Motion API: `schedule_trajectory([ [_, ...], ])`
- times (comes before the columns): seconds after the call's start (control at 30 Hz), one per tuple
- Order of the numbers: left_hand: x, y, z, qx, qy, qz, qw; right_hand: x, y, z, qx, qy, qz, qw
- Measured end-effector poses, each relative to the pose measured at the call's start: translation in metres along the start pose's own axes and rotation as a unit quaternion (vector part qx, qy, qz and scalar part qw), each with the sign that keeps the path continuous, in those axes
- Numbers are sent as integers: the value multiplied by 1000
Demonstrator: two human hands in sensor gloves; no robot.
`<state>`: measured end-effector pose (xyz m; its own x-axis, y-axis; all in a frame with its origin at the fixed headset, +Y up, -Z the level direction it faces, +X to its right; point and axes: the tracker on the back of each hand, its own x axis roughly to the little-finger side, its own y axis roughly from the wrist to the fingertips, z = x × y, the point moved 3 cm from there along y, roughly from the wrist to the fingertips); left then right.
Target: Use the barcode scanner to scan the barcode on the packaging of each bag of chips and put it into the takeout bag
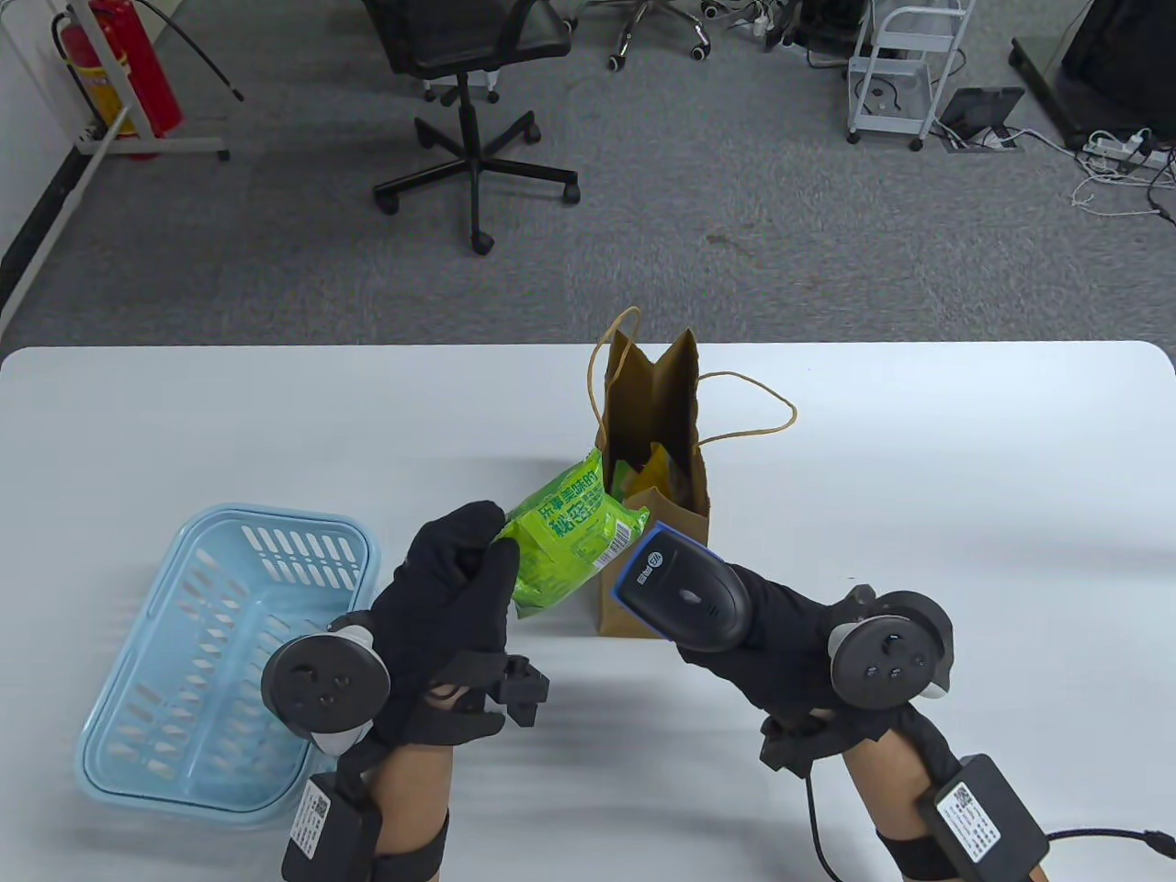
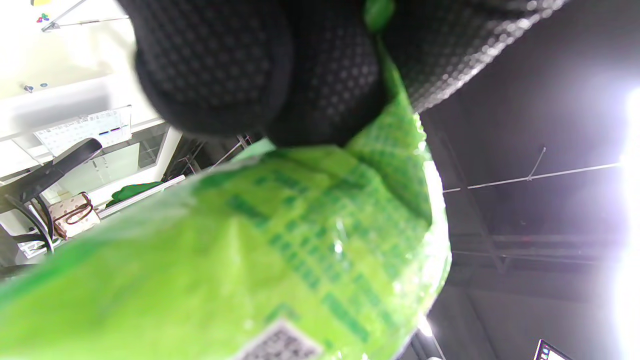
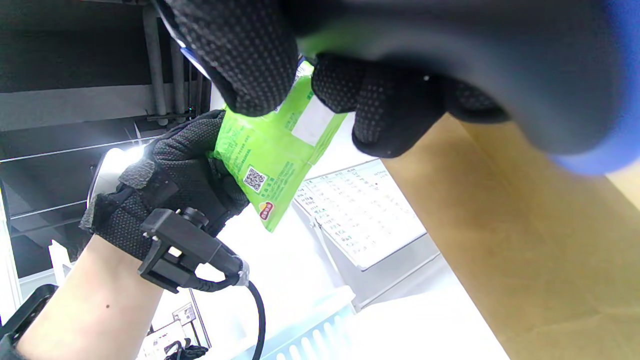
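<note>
My left hand [image 1: 469, 570] grips one end of a bright green bag of chips [image 1: 565, 537], holding it above the table in front of the brown paper takeout bag [image 1: 657, 432]. The chips bag [image 2: 280, 260] fills the left wrist view, and the right wrist view shows it [image 3: 265, 155] pinched in the left glove [image 3: 170, 185]. My right hand [image 1: 781, 634] grips a black barcode scanner [image 1: 684, 588] with a blue-rimmed head, which points at the barcode label [image 1: 620, 542] on the packet's right end. Other packets, green and yellow, sit inside the takeout bag.
A light blue plastic basket [image 1: 220, 652] lies on the white table [image 1: 965, 478] at the left, beside my left wrist. The takeout bag's paper handles [image 1: 753, 413] loop out to its right. Beyond the table stand an office chair [image 1: 469, 101] and a cart.
</note>
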<state>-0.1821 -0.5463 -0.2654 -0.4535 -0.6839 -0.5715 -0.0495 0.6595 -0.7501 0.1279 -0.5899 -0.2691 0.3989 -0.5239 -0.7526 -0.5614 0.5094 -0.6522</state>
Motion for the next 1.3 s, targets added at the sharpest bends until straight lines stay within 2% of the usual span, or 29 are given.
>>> schedule_trajectory([
  [0.17, -4, 4, 5, 2, -3, -3, 1000, 0, -2, 9, 14, 12, -4, 1000],
  [0.3, -14, 15, 13, 9, -11, -14, 1000, 1, -8, 33, 58, 39, -9, 998],
  [0.47, -38, 40, 26, 1, 37, -24, 999, 8, -21, 68, 123, 70, -20, 990],
  [0.67, -54, 75, 57, 11, 106, -69, 992, 21, -30, 87, 155, 91, -36, 983],
  [0.73, -53, 83, 69, 13, 94, -92, 991, 25, -31, 89, 161, 92, -41, 982],
  [0.93, -33, 96, 99, 22, 142, -147, 979, 35, -34, 93, 166, 100, -52, 980],
  [1.07, -13, 95, 108, 25, 156, -173, 972, 39, -34, 94, 166, 107, -56, 979],
  [1.3, -6, 92, 117, 41, 210, -178, 960, 40, -33, 94, 167, 106, -61, 978],
])
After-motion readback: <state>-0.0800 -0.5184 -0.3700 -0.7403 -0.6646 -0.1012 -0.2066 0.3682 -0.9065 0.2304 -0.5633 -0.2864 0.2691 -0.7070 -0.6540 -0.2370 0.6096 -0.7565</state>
